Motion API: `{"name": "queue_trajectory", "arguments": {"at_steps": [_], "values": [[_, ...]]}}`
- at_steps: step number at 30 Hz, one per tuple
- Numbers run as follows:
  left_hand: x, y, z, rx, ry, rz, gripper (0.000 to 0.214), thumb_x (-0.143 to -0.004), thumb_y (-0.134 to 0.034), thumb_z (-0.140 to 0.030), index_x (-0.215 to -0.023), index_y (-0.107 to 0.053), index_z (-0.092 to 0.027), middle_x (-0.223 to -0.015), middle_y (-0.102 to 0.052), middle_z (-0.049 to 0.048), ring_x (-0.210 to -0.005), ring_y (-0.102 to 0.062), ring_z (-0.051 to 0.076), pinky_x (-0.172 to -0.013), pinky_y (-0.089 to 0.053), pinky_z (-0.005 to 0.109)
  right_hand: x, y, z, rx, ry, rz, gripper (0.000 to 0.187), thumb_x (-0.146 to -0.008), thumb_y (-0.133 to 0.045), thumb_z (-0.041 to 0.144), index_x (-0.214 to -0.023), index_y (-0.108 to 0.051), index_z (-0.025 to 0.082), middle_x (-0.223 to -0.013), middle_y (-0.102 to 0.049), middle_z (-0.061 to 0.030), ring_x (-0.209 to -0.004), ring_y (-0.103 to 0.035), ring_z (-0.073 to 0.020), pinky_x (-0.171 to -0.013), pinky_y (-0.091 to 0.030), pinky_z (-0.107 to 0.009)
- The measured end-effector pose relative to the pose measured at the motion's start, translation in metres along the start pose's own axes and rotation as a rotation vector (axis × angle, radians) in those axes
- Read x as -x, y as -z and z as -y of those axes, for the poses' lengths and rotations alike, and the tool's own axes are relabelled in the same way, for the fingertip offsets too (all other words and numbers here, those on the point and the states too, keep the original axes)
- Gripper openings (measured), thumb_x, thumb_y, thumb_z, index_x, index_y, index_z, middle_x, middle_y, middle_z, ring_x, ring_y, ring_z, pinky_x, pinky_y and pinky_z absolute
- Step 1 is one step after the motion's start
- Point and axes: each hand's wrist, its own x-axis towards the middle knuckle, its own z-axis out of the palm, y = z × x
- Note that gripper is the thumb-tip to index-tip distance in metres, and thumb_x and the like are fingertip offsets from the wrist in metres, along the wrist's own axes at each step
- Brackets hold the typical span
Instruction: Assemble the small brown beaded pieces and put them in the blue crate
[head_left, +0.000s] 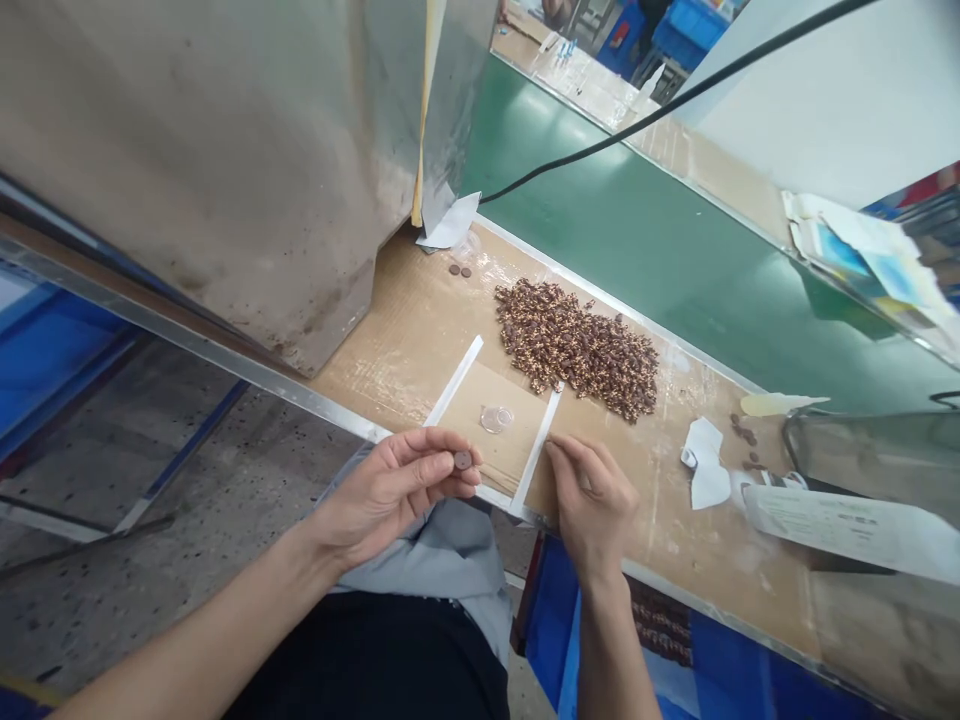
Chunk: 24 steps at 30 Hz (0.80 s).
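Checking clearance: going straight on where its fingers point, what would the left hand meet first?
The left hand, pinching a small brown disc, would probably first meet the white tape strip by the right hand.

Bright, even overhead light washes the bench [405, 340]; pale glare patches streak the green belt [622, 210] along its far edge; the right hand [592, 500] throws only a faint, soft shadow; the wide lens bows straight lines near the frame's edges; the centre is sharp; the lower right corner is smeared, out of focus.
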Motion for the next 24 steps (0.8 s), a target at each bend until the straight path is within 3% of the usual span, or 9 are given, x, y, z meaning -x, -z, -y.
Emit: {"name": "queue_trajectory", "arguments": {"at_steps": [4,11,17,24], "values": [[-0.011,0.008,-0.007,-0.075,-0.115,-0.025,0.027,-0.096,-0.107,-0.029,-0.119,-0.097,-0.020,-0.113,-0.093,0.0068,-0.096,-0.090,0.017,-0.093,-0.075,0.023,-0.003,-0.002,0.017,-0.096,-0.033,-0.072,0.011,-0.115,-0.084,0.031,-0.118,-0.093,0.026,-0.116,-0.091,-0.0075,-0.105,-0.086,-0.0268,-0.097,-0.069,-0.040],[-0.026,0.015,-0.005,-0.044,-0.239,-0.106,0.023,-0.096,-0.107,-0.032,-0.112,-0.098,-0.017,-0.113,-0.094,0.0097,-0.100,-0.090,0.018,-0.100,-0.073,0.025,-0.023,-0.017,0.049,-0.108,0.089,0.018,0.011,-0.117,-0.082,0.028,-0.117,-0.092,0.028,-0.115,-0.092,-0.0066,-0.107,-0.088,-0.0283,-0.098,-0.071,-0.044],[-0.028,0.015,-0.003,-0.028,-0.257,-0.100,0.021,-0.099,-0.101,-0.030,-0.114,-0.097,-0.016,-0.113,-0.092,0.0101,-0.099,-0.087,0.018,-0.099,-0.072,0.028,-0.029,-0.023,0.049,-0.015,0.233,0.052,0.013,-0.118,-0.080,0.024,-0.121,-0.091,0.030,-0.113,-0.090,-0.0054,-0.102,-0.085,-0.0267,-0.095,-0.066,-0.044],[-0.028,0.014,-0.001,-0.038,-0.274,-0.082,0.019,-0.099,-0.100,-0.030,-0.112,-0.096,-0.017,-0.112,-0.092,0.0103,-0.100,-0.086,0.020,-0.103,-0.070,0.032,-0.027,-0.024,0.044,0.026,0.280,0.079,0.014,-0.119,-0.079,0.023,-0.122,-0.091,0.030,-0.114,-0.091,-0.0050,-0.100,-0.084,-0.0271,-0.096,-0.063,-0.044]]}}
